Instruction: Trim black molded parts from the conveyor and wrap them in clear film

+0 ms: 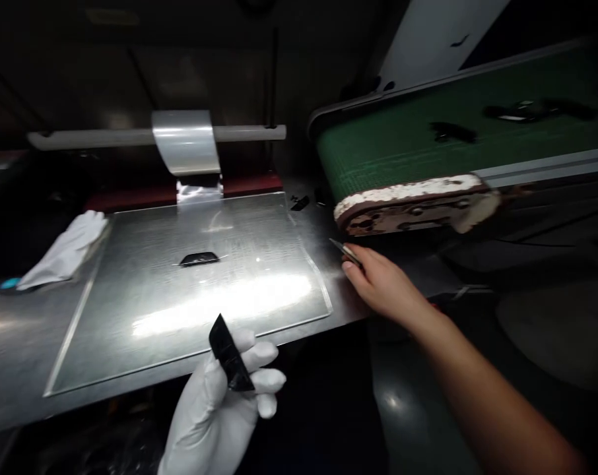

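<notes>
My left hand [214, 409], in a white glove, grips a small glossy black plastic part [228, 356] between thumb and fingers, above the front edge of the table. Bare and off to the right, my right hand [378, 274] is closed around a slim pointed tool that looks like a craft knife [346, 252], its tip aimed up and left. A second black part [199, 258] lies on the clear sheet [145, 244] that covers the metal table, with a thin strip sticking out at both its ends.
A roll of clear film [185, 142] hangs on a white bar [249, 133] behind the sheet. An empty white glove [66, 252] lies at the left. On the right runs a green conveyor belt [378, 148] with several dark parts on it. Small black scraps [299, 202] sit beside the sheet's far corner.
</notes>
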Demonstrator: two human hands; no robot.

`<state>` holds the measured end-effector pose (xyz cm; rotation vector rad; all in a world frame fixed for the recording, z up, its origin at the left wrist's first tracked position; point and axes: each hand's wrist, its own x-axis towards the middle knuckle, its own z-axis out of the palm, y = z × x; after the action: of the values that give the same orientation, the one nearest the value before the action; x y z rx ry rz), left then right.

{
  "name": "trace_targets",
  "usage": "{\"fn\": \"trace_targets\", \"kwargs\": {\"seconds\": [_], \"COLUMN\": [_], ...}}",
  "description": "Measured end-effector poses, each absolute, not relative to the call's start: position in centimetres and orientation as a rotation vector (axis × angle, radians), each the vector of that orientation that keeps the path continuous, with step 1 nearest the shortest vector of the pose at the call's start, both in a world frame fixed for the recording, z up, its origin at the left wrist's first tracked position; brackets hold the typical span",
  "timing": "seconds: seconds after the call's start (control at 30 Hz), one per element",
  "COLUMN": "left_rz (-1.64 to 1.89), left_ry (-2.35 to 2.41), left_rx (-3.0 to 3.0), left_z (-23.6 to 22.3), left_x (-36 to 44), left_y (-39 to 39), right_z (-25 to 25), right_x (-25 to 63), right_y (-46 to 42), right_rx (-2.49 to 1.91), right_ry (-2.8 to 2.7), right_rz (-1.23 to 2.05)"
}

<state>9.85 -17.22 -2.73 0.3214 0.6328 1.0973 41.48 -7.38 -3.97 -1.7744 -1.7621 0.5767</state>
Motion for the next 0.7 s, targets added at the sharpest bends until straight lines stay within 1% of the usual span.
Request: {"fn": "trace_targets", "kwargs": {"seconds": [0.1,0.17,0.23,0.3,0.37,0.43,0.57,0.63,0.7], "left_rz": [1.185,1.226,1.258,1.299,1.337,1.349,1.298,1.244,1.145], "left_ry": [0.496,0.455,0.44,0.448,0.477,0.605,1.114,1.21,1.209], "left_rx": [0.289,0.286,0.293,0.284,0.252,0.247,0.45,0.53,0.585], "left_z": [-3.3,-3.6,-3.8,-3.9,-4.3,-4.9,-5.9,-5.3,-4.0], "left_x": [9.3,9.2,9.4,9.7,9.8,9.5,8.7,9.1,10.4], "left_y": [-17.3,-17.3,-17.2,-17.2,-17.4,-17.7,-18.0,-18.1,-18.3], "right_z": [-5.3,-4.7,-3.2,-1.4,0.1,0.8,0.3,-0.6,-1.9], "right_x": [40.6,38.4,35.4,32.1,29.2,27.0,24.9,24.8,25.6], "right_y": [-6.0,-7.0,-9.2,-11.5,-13.2,-13.8,-12.9,-12.8,-13.6], "right_rx": [-1.72,-1.605,-1.398,-1.15,-0.961,-0.87,-0.841,-0.858,-0.859], "right_ry": [-1.835,-1.89,-1.948,-1.996,-2.03,-2.063,-2.097,-2.099,-2.069], "right_rz": [0.469,0.395,0.357,0.414,0.538,0.627,0.638,0.604,0.577]}}
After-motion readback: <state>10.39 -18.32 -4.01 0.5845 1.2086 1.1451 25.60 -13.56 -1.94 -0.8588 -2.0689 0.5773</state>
